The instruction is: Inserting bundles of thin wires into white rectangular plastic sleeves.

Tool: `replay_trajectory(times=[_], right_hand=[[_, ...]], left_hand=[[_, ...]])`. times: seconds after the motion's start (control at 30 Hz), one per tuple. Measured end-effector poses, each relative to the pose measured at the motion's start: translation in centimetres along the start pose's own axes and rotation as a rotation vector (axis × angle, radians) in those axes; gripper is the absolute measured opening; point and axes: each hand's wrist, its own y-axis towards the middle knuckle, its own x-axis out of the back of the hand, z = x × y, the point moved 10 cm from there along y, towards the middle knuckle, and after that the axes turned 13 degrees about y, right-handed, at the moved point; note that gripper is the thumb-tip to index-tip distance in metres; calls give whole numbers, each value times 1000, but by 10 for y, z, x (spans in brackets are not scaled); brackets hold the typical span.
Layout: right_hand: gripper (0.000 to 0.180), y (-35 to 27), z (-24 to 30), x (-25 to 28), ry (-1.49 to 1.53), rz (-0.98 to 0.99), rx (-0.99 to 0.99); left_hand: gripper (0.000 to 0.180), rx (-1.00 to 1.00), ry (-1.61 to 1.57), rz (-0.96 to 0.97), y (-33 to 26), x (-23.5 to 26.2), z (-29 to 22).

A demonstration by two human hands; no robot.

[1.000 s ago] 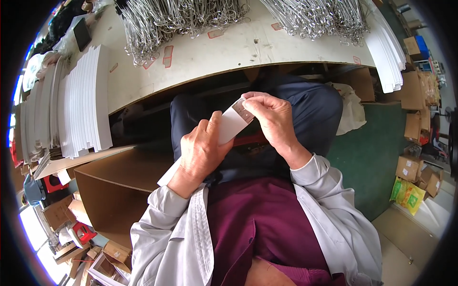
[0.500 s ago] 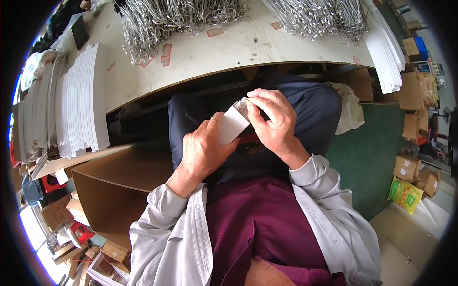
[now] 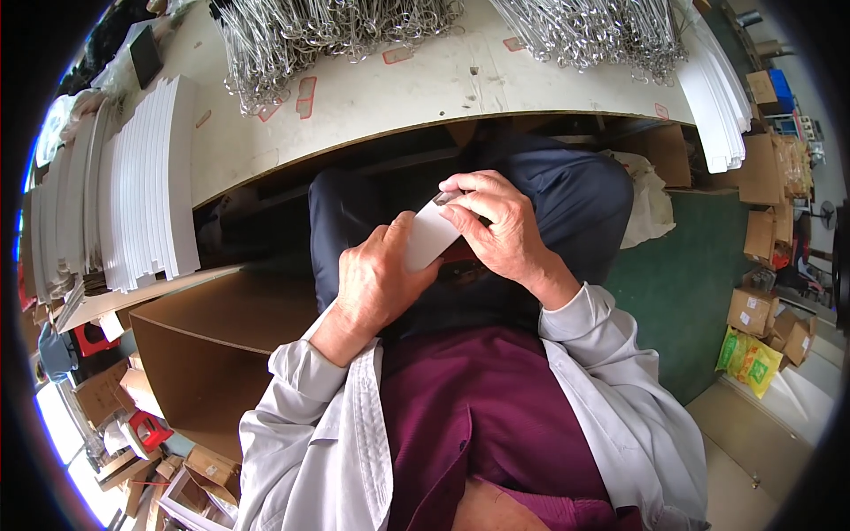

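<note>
A narrow white cardboard box (image 3: 429, 237) is held at a tilt above my lap, its upper end pointing away and to the right. My left hand (image 3: 376, 274) is closed around its lower part, thumb along one side and fingers on the other. At the upper end my right hand (image 3: 496, 219) is closed, thumb and fingers gripping about the opening. A small dark, shiny bit shows between those fingers; most of what is inside the box is hidden.
Two heaps of metal rods with looped ends, a left heap (image 3: 336, 31) and a right heap (image 3: 602, 40), lie on the white table (image 3: 372, 102). Flat white cartons (image 3: 146, 186) stand at left, more cartons (image 3: 719, 106) at right. A large brown box (image 3: 208, 354) sits beside me.
My right fingers have moved down and closed over the box's upper end, covering more of the clear-looking shiny contents. My left hand keeps its hold almost unmoved.
</note>
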Motion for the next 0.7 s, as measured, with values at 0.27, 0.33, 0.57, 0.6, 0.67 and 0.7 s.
replay_trajectory(times=[0.27, 0.33, 0.57, 0.6, 0.67, 0.7], right_hand=[[9, -4, -32, 1, 347, 11, -328], [9, -10, -45, -3, 494, -10, -489], [13, -7, -28, -11, 219, 90, -297], [12, -5, -18, -11, 213, 88, -175], [18, -7, -16, -11, 295, 105, -195], [22, -8, -14, 0, 273, -4, -196]], left_hand=[[66, -39, -21, -83, -2, 4, -2], [66, -37, -18, -86, -2, 2, -2], [68, -42, -29, -90, -5, -5, 2], [68, -41, -29, -89, -5, -4, 1], [71, -20, -90, -95, -3, -1, 3], [71, -18, -91, -97, -1, -1, 4]])
